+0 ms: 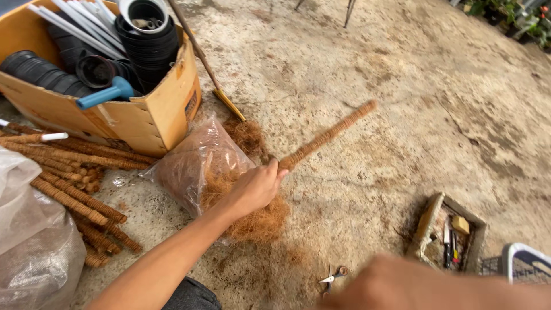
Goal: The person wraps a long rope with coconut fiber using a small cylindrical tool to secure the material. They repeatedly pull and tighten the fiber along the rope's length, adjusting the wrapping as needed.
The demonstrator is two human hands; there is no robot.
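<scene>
Blurred right hand (396,284), grip unclear; left hand (255,188) fisted around coir-wrapped pole (328,135) pointing up-right.

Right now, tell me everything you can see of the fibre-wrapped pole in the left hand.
The pole is a thin straight stick wound tightly with brown coir rope. The left hand grips its near end, and it slants up and right, off the concrete floor. Its far tip is slightly blurred. The near end sits above loose coir fibre.
</scene>
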